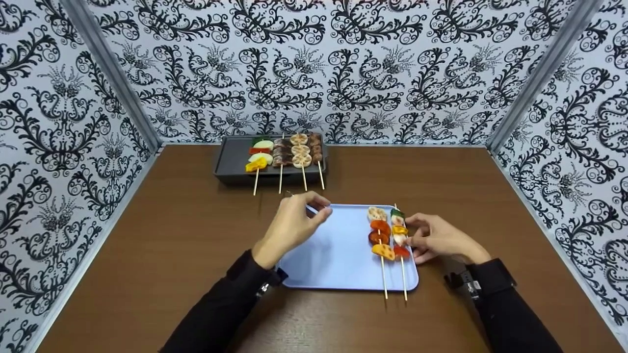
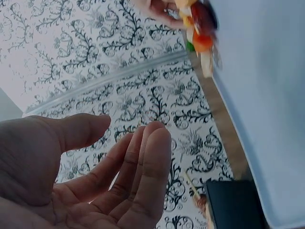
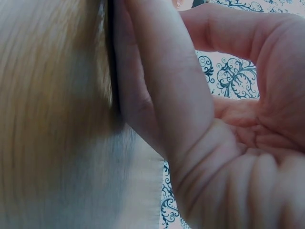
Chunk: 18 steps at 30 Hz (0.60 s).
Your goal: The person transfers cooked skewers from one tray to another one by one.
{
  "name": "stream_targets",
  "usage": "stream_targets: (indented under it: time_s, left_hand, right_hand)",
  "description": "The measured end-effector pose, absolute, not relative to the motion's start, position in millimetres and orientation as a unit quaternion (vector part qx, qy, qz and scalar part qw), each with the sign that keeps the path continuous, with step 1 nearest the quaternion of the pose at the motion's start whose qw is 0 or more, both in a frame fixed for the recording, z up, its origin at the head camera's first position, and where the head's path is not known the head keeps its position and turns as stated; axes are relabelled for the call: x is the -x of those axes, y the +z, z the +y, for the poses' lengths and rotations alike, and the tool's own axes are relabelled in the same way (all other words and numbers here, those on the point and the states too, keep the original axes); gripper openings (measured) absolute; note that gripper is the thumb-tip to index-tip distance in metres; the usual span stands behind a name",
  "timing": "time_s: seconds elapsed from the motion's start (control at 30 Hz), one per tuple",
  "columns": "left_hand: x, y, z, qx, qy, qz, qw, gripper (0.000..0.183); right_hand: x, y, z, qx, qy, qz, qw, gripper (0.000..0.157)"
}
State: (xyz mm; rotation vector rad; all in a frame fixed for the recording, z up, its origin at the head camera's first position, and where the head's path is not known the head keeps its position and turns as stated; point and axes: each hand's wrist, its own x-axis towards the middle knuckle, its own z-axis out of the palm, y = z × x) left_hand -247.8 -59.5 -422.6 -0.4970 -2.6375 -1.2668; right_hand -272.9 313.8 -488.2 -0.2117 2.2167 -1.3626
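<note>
My right hand point(image 1: 439, 238) pinches a skewer point(image 1: 400, 230) by its food pieces, green, white, yellow and red, at the right edge of a light blue tray point(image 1: 333, 255). Beside it on the tray lies a second skewer point(image 1: 380, 235), with a pale lotus-root slice, red-orange pieces and a yellow-orange one. Both bare stick ends stick out over the tray's near rim. My left hand point(image 1: 294, 220) hovers over the tray's left side, holding nothing, thumb and fingers apart in the left wrist view. Its fingers bend loosely. The right fingertips are out of the right wrist view.
A dark grey grill plate point(image 1: 233, 154) stands at the back of the brown table point(image 1: 196, 235), left of the middle. Several skewers lie across it, among them a vegetable one point(image 1: 260, 154) and a lotus-root one point(image 1: 300, 152). Patterned walls point(image 1: 314, 73) enclose the table's back and sides.
</note>
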Motion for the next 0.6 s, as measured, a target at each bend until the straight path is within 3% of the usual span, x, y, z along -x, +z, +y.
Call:
stream_targets:
  time_s: [0.6]
  left_hand:
    - [262.5, -411.1, -91.4, 0.122, -0.43, -0.884, 0.137, 0.018]
  right_hand:
    - [272.1, -485.6, 313.5, 0.075, -0.506, 0.817, 0.266, 0.063]
